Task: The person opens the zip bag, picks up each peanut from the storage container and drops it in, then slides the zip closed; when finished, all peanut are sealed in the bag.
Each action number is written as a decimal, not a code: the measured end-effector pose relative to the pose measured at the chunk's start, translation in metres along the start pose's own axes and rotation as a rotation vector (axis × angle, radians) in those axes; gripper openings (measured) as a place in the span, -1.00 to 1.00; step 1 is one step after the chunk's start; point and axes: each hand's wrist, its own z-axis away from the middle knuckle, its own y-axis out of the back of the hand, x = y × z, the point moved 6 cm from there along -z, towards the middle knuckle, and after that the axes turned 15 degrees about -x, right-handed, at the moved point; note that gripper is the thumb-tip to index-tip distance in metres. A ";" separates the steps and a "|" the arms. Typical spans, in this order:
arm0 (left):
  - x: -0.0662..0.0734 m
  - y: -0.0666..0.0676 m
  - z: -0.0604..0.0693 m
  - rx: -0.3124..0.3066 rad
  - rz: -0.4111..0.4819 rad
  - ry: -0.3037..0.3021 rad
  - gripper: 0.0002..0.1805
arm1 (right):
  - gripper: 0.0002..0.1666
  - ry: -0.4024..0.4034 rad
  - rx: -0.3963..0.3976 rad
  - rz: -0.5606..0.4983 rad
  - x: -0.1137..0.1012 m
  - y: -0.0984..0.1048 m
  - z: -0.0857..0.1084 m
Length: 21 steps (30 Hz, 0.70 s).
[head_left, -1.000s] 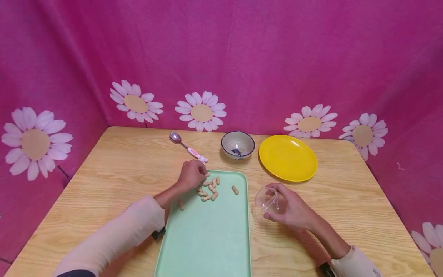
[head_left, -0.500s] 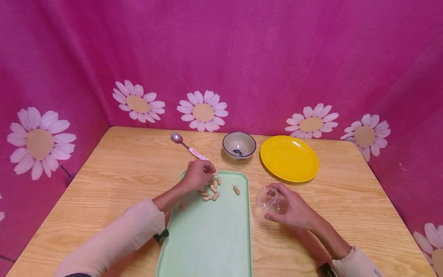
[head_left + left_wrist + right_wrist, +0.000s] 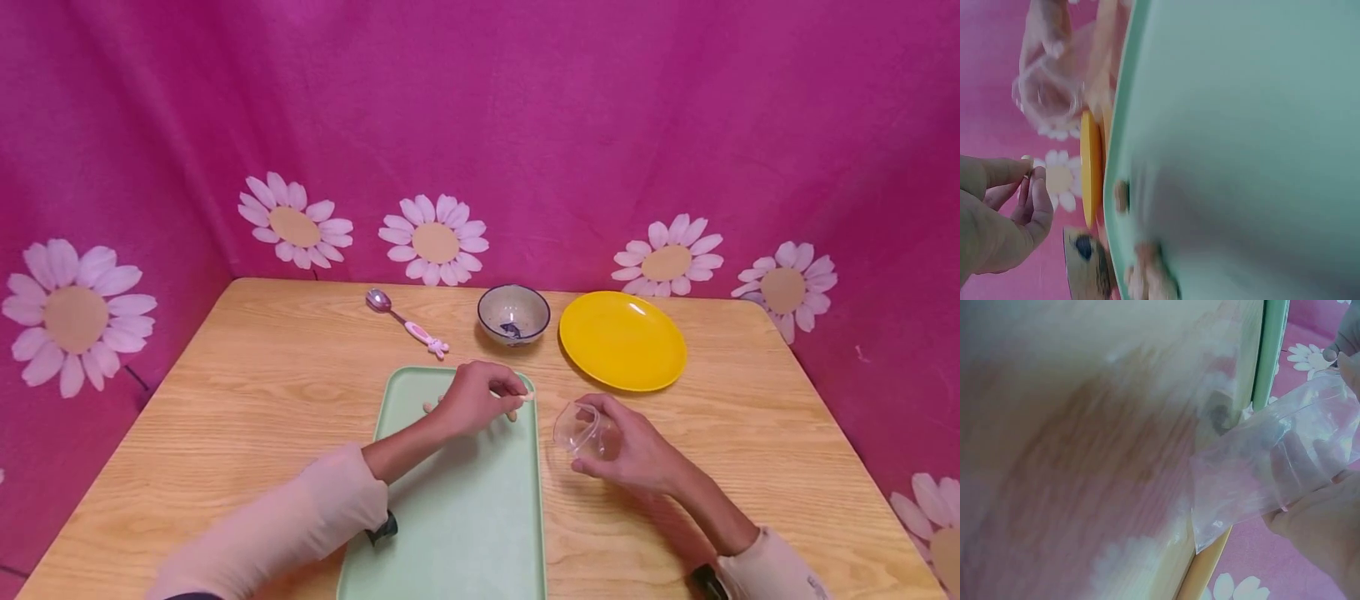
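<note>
My left hand point(image 3: 480, 397) is over the far right corner of the pale green tray point(image 3: 480, 517), pinching a peanut point(image 3: 529, 397) between thumb and fingertips. My right hand point(image 3: 633, 450) holds a clear plastic bag point(image 3: 573, 429) just right of the tray, its mouth spread and facing left. In the right wrist view the bag point(image 3: 1260, 469) hangs down near the wooden table. One loose peanut point(image 3: 1121, 196) lies near the tray's rim in the left wrist view. More peanuts point(image 3: 1147, 278) are blurred beyond it; in the head view my left hand mostly hides them.
Behind the tray lies a spoon point(image 3: 420, 332) with a pink rabbit handle. A blue-rimmed bowl point(image 3: 513, 315) stands beside a yellow plate point(image 3: 622, 342) at the back of the wooden table point(image 3: 285, 358). A pink curtain point(image 3: 480, 125) with daisies surrounds the table's back and sides.
My left hand has lifted a peanut from the pile and carried it rightward, toward the bag. My right hand and the bag stay almost still.
</note>
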 end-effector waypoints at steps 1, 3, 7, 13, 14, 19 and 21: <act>0.003 -0.004 -0.001 -0.009 0.000 -0.010 -0.91 | -0.13 0.003 0.001 0.000 0.000 0.000 0.000; 0.006 -0.014 -0.003 -0.027 0.002 -0.032 -0.91 | -0.13 0.013 0.001 -0.006 -0.001 0.000 -0.001; 0.011 -0.030 -0.007 -0.065 0.009 -0.059 -0.90 | -0.14 0.031 0.004 -0.008 -0.001 0.000 -0.002; 0.013 -0.044 -0.011 -0.084 0.038 -0.082 -0.89 | -0.15 0.030 0.013 0.000 -0.001 0.000 -0.002; 0.014 -0.045 -0.011 -0.090 0.043 -0.086 -0.89 | -0.15 0.031 0.014 0.004 -0.001 0.000 -0.002; 0.012 -0.043 -0.009 -0.108 0.058 -0.086 -0.85 | -0.15 0.023 0.013 0.012 0.000 0.000 -0.001; 0.009 -0.037 -0.008 -0.096 0.051 -0.086 -0.84 | -0.14 0.014 0.012 0.009 0.000 0.001 -0.001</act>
